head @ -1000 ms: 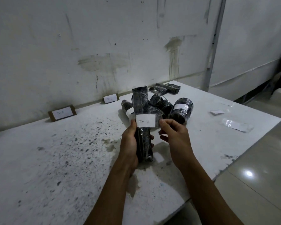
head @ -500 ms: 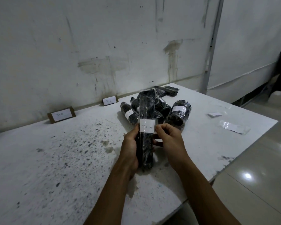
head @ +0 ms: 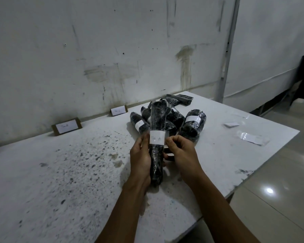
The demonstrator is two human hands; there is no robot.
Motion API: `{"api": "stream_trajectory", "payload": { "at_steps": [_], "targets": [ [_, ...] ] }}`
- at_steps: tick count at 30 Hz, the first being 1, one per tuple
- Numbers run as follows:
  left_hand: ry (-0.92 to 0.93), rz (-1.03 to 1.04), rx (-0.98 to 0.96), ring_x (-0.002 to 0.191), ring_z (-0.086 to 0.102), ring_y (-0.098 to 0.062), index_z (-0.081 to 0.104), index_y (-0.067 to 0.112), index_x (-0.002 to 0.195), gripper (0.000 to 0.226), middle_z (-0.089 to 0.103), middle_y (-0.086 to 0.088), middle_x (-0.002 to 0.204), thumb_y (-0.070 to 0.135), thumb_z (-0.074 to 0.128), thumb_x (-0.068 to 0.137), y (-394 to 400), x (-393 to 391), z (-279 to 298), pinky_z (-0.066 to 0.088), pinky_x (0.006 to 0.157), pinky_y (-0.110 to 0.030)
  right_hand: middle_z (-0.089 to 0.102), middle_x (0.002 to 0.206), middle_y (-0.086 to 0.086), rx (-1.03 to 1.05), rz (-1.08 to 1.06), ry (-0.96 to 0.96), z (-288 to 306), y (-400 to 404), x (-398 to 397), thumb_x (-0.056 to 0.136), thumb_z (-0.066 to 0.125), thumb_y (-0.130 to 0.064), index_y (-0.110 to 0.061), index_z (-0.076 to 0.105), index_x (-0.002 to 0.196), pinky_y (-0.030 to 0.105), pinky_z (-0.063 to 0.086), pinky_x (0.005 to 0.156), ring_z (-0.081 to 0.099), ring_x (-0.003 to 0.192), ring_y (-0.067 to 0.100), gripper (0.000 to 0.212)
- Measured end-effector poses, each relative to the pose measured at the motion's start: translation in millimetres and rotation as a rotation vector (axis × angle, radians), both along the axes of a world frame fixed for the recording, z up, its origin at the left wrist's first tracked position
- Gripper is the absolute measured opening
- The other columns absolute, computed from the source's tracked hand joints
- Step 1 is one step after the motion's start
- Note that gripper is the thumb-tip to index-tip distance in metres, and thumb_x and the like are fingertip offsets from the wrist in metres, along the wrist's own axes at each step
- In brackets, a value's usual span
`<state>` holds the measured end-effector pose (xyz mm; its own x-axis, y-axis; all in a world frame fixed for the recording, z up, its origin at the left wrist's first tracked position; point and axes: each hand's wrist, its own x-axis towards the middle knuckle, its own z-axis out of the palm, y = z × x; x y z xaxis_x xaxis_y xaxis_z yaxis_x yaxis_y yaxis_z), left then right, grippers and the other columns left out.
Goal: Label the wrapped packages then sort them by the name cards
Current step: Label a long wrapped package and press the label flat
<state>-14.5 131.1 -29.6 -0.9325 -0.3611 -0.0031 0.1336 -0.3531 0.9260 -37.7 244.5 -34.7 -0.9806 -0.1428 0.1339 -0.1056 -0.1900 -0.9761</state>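
Held package: long black roll wrapped in clear plastic film [head: 156, 155], upright and slightly tilted, lifted off the white speckled surface [head: 60, 172], in front of the pile.
Left hand [head: 140, 158]: fingers curled round the lower half of the roll, thumb up beside the label.
Right hand [head: 181, 153]: fingers bunched, pinching or pressing the right edge of the white paper label [head: 157, 137] against the film. Writing reads roughly "Tim A".
Handling (judged): looks light and soft inside; film glossy, likely slippery. Best held round the middle with a wrapping grip, away from the loose crinkled film at the ends.
Label: thin paper, curves round the roll; may lift at the edge if not smoothed.
Pile: more black film-wrapped rolls [head: 192, 126] heaped just behind, two with white bands showing.
Name cards: brown-backed cards marked B [head: 66, 128] and C [head: 118, 111] leaning at the wall.
Spare labels: white slips [head: 232, 124], well apart to the right.
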Motion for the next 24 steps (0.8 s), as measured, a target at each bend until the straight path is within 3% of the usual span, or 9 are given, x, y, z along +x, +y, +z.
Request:
{"api": "stream_trajectory", "payload": {
  "at_steps": [3, 6, 10, 14, 16, 18, 21, 24],
  "targets": [
    [0.047, 0.013, -0.034, 0.068, 0.067, -0.026, 0.064, 0.036, 0.129, 0.027, 0.073, -0.018, 0.112, 0.028, 0.056, 0.104, -3.4, -1.7, -3.2, 0.054, 0.052, -0.033, 0.072, 0.094, 0.015, 0.003, 0.010, 0.013, 1.3, -0.1, 1.0, 0.104, 0.054, -0.014, -0.002, 0.065, 0.098, 0.023, 0.055, 0.061, 0.064, 0.068, 0.018, 0.018],
    [0.023, 0.013, -0.021, 0.061, 0.065, -0.025, 0.062, 0.043, 0.127, 0.038, 0.073, -0.020, 0.105, 0.015, 0.056, 0.103, -6.0, -1.3, -3.2, 0.051, 0.049, -0.032, 0.071, 0.085, 0.005, 0.022, 0.034, 0.060, 3.8, -0.1, 3.3, 0.104, 0.054, -0.014, -0.007, 0.064, 0.093, 0.027, 0.054, 0.060, 0.061, 0.065, 0.016, 0.017],
    [0.023, -0.079, 0.017, 0.052, 0.061, -0.024, 0.059, 0.035, 0.116, 0.027, 0.070, -0.018, 0.083, 0.012, 0.053, 0.104, -5.6, 1.7, -1.0, 0.048, 0.045, -0.031, 0.069, 0.082, 0.003, 0.058, 0.042, 0.085, 3.3, -0.2, 3.7, 0.105, 0.054, -0.016, -0.008, 0.064, 0.094, 0.036, 0.052, 0.060, 0.060, 0.059, 0.012, 0.017],
    [0.040, -0.116, 0.073, 0.052, 0.059, -0.024, 0.068, 0.020, 0.109, 0.024, 0.066, -0.015, 0.081, 0.014, 0.045, 0.106, -3.2, 1.0, -1.2, 0.048, 0.045, -0.030, 0.068, 0.081, 0.005, 0.018, 0.030, 0.047, 5.2, 0.0, 4.7, 0.105, 0.053, -0.014, -0.006, 0.063, 0.093, 0.031, 0.053, 0.052, 0.057, 0.054, 0.011, 0.017],
    [0.029, -0.180, 0.135, 0.052, 0.058, -0.024, 0.068, 0.010, 0.114, 0.030, 0.064, -0.015, 0.078, 0.025, 0.044, 0.104, -3.7, 3.1, 0.5, 0.048, 0.045, -0.029, 0.067, 0.080, 0.007, 0.010, 0.028, 0.044, 5.3, 0.0, 5.3, 0.105, 0.053, -0.014, -0.003, 0.063, 0.095, 0.030, 0.053, 0.050, 0.056, 0.053, 0.011, 0.017],
    [0.003, -0.238, 0.146, 0.054, 0.058, -0.023, 0.065, 0.002, 0.120, 0.051, 0.063, -0.015, 0.079, 0.045, 0.045, 0.102, -5.5, 4.2, -0.2, 0.048, 0.046, -0.029, 0.066, 0.079, 0.007, 0.015, 0.028, 0.049, 4.7, 0.6, 5.2, 0.105, 0.053, -0.014, 0.000, 0.062, 0.097, 0.029, 0.053, 0.050, 0.057, 0.053, 0.012, 0.018],
    [0.020, -0.230, -0.016, 0.056, 0.059, -0.023, 0.065, 0.005, 0.121, 0.071, 0.064, -0.015, 0.077, 0.066, 0.065, 0.086, -7.0, 3.6, -2.3, 0.050, 0.050, -0.030, 0.064, 0.079, 0.008, 0.013, 0.041, 0.058, 5.2, 1.2, 5.6, 0.104, 0.053, -0.015, 0.000, 0.061, 0.097, 0.028, 0.052, 0.048, 0.057, 0.053, 0.012, 0.018],
    [0.062, -0.201, -0.135, 0.055, 0.059, -0.021, 0.066, 0.012, 0.119, 0.062, 0.065, -0.007, 0.073, 0.049, 0.082, 0.072, -6.1, 5.7, -1.9, 0.051, 0.050, -0.030, 0.064, 0.080, 0.007, 0.024, 0.052, 0.065, 5.0, 1.3, 5.9, 0.104, 0.055, -0.017, -0.003, 0.061, 0.096, 0.029, 0.053, 0.049, 0.059, 0.055, 0.011, 0.017]
  ]
}}
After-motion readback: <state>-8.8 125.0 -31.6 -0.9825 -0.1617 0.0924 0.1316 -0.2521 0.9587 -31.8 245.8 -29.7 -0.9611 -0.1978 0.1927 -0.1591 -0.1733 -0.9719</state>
